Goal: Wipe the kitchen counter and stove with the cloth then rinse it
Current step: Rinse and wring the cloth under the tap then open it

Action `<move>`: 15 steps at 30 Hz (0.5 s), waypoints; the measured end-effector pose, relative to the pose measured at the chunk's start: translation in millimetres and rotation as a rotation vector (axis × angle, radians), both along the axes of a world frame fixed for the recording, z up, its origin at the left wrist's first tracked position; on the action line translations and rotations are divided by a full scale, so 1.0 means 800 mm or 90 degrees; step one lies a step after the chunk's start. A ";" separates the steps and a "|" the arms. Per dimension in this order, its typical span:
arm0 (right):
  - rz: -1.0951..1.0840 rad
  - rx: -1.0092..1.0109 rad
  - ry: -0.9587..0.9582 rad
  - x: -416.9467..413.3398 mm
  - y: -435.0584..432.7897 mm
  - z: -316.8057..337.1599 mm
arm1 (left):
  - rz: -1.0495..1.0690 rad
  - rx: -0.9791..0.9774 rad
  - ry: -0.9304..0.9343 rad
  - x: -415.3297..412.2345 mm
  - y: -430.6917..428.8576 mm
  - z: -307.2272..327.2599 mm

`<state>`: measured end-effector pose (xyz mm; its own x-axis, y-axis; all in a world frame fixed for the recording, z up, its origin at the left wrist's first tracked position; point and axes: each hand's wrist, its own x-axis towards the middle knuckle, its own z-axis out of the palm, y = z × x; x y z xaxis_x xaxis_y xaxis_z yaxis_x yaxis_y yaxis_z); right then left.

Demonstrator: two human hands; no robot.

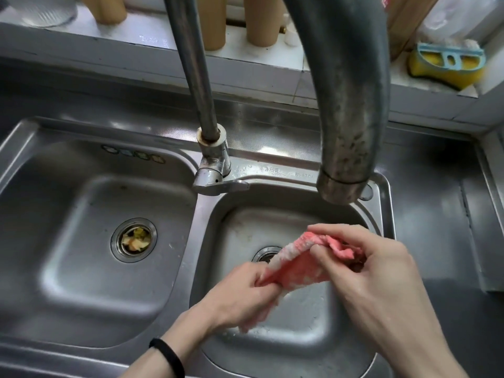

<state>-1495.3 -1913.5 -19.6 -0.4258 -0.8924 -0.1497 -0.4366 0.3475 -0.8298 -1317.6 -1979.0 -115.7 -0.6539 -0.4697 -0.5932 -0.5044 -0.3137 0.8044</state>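
Below the tap (346, 105), over the right basin (272, 222), left hand (240, 293) and right hand (373, 271) both grip the pink cloth (297, 266), apparently mid-rinse; no water visibly runs, so wringing likely follows.

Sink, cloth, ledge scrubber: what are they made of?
Sink: brushed stainless steel by its grey satin sheen and soft reflections; a rim stamp seems to read 304. Cloth: soft pink textile, probably cotton or microfibre; it folds and bunches limply, looks wet. Scrubber: yellow foam sponge, matte, under a pale blue handle that looks like moulded plastic.
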 end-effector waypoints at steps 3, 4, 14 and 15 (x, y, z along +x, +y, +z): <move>-0.046 0.017 -0.040 -0.004 -0.009 -0.013 | 0.092 0.105 -0.001 -0.004 -0.002 -0.001; -0.059 0.025 -0.049 -0.004 -0.012 -0.017 | 0.111 0.135 -0.002 -0.005 -0.003 0.000; 0.116 0.086 -0.026 0.060 0.025 -0.048 | 0.356 0.581 0.203 -0.013 0.000 0.015; 0.157 0.108 -0.005 0.069 0.034 -0.051 | 0.364 0.573 0.186 -0.014 0.000 0.017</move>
